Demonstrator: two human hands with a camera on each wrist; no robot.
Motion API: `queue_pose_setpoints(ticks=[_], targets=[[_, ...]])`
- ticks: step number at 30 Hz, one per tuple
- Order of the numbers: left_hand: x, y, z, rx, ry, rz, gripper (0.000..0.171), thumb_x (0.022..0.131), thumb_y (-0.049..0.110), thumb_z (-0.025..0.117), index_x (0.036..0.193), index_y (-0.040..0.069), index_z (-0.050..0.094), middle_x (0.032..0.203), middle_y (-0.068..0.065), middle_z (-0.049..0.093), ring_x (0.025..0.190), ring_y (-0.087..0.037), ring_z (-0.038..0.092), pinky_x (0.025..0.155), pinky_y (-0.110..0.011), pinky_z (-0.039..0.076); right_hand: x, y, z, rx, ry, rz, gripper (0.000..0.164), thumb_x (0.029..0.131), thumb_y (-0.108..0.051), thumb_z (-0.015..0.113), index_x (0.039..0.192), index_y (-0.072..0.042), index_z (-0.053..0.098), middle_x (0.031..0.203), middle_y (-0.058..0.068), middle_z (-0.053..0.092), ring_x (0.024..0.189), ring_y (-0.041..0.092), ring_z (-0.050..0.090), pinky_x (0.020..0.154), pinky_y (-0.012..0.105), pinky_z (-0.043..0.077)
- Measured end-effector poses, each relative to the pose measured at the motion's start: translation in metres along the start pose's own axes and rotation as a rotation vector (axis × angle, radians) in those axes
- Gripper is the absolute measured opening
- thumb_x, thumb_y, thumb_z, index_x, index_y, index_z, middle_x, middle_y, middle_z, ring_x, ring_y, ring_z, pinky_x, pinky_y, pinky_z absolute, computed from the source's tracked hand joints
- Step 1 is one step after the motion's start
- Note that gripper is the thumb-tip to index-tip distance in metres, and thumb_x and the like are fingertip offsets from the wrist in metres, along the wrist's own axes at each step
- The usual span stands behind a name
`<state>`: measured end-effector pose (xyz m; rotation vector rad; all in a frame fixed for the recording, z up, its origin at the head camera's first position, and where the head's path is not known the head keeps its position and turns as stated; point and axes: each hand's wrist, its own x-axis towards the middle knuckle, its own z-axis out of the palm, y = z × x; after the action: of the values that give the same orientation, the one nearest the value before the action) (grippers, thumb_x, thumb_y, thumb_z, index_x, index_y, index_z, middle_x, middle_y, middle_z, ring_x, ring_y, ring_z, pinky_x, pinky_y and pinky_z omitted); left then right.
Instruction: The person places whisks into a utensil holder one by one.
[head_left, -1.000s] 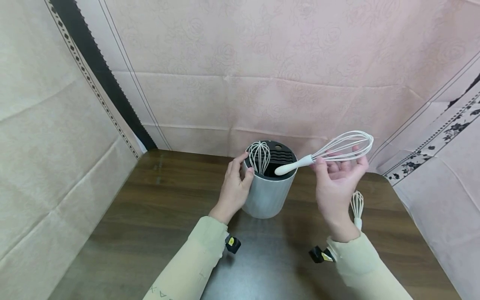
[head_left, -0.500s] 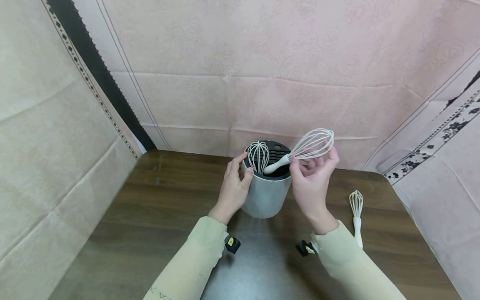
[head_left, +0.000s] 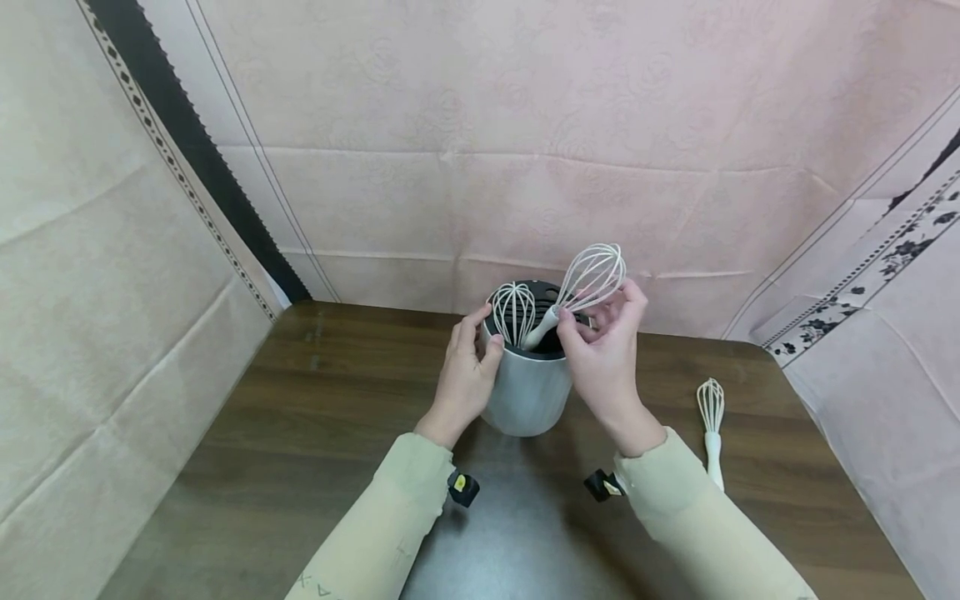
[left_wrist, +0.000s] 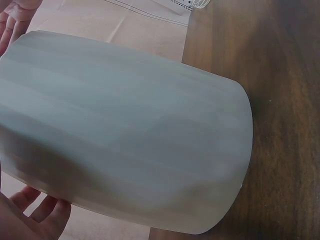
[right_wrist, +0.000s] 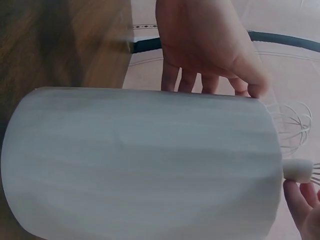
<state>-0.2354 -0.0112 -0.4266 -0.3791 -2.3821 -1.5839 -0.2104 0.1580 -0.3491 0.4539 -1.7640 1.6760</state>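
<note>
**White wire whisk with a smooth white handle (head_left: pixel 567 300) slants at the mouth of a pale grey cylindrical holder (head_left: pixel 527 396)**

From where I stand, the holder is just below the centre of the head view, upright on a dark brown wood-grain table (head_left: pixel 300 467). The person's left hand (head_left: pixel 468 371) is clamped on its left side, thumb in front near the rim and fingers round the wall.

The right hand (head_left: pixel 607 358), to the right of the rim, pinches the whisk where handle meets wires. The wire loops tilt toward the upper right; the handle slopes down left, its end at the opening. I can't tell how far inside it reaches.

A smaller white wire whisk (head_left: pixel 513 315) stands loops-up at the left of that opening, just beside the slanting handle. Behind them shows a black slotted insert (head_left: pixel 543 297).

A third white whisk with a slim handle (head_left: pixel 711 433) lies well apart at the right of the frame, loops pointing up the picture. Pale pink patterned cloth (head_left: pixel 562 100) hangs across the top. Both arms wear pale green sleeves (head_left: pixel 405 508), coming in from the bottom edge.
</note>
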Motion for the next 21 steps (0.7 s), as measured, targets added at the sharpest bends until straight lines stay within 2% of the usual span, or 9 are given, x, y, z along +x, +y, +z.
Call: queue_pose_setpoints(ticks=[2,6,12,14,16,19,21], targets=[[0.000,0.000,0.000,0.000,0.001,-0.002,0.047,0.100,0.039,0.042,0.146,0.036,0.032,0.136,-0.002,0.039,0.120,-0.017,0.044,0.101,-0.037,0.042,0.003,0.005,-0.002,-0.020,-0.006,0.015,0.067,0.083,0.009,0.064,0.134,-0.009,0.024,0.118,0.018,0.048,0.093,0.028,0.059,0.074,0.028,0.055],[0.000,0.001,-0.001,-0.004,-0.001,-0.005,0.048,0.100,0.039,0.042,0.147,0.036,0.032,0.136,-0.002,0.039,0.120,-0.016,0.044,0.101,-0.036,0.042,0.006,0.007,-0.007,-0.060,-0.007,0.049,0.063,0.084,0.003,0.067,0.130,-0.004,0.025,0.116,0.021,0.050,0.090,0.023,0.061,0.070,0.026,0.054],[0.001,0.001,-0.002,-0.002,-0.008,-0.009,0.048,0.101,0.040,0.041,0.147,0.037,0.030,0.138,-0.001,0.038,0.120,-0.015,0.043,0.101,-0.036,0.042,0.009,-0.014,-0.005,-0.100,-0.043,0.110,0.059,0.084,0.006,0.064,0.128,0.003,0.023,0.115,0.020,0.050,0.090,0.024,0.061,0.070,0.022,0.053],[0.001,0.001,-0.002,-0.001,0.002,0.002,0.048,0.101,0.039,0.042,0.147,0.035,0.031,0.138,-0.002,0.038,0.120,-0.017,0.044,0.101,-0.037,0.042,0.012,-0.021,-0.002,-0.126,-0.091,0.141,0.057,0.085,0.006,0.062,0.127,0.002,0.024,0.117,0.021,0.049,0.092,0.027,0.061,0.072,0.024,0.054],[0.001,0.000,-0.002,0.001,0.009,0.008,0.047,0.101,0.039,0.042,0.147,0.035,0.032,0.138,-0.002,0.038,0.121,-0.020,0.045,0.101,-0.038,0.042,0.014,-0.021,-0.001,-0.185,-0.182,0.178,0.058,0.086,0.005,0.062,0.129,0.003,0.024,0.119,0.024,0.050,0.093,0.030,0.062,0.073,0.026,0.055],[0.001,0.000,-0.001,0.010,0.006,0.010,0.047,0.101,0.039,0.042,0.146,0.035,0.032,0.138,-0.002,0.038,0.122,-0.024,0.046,0.101,-0.040,0.042,0.014,-0.014,-0.003,-0.299,-0.318,0.236,0.061,0.087,0.001,0.063,0.135,-0.002,0.024,0.118,0.023,0.053,0.093,0.028,0.064,0.075,0.029,0.055],[0.000,0.001,0.000,0.015,-0.003,0.008,0.047,0.101,0.040,0.041,0.146,0.036,0.031,0.138,-0.002,0.038,0.122,-0.024,0.046,0.101,-0.040,0.042,0.013,-0.006,-0.007,-0.345,-0.367,0.247,0.069,0.087,-0.003,0.067,0.140,-0.007,0.023,0.116,0.020,0.054,0.094,0.025,0.065,0.076,0.031,0.055]])
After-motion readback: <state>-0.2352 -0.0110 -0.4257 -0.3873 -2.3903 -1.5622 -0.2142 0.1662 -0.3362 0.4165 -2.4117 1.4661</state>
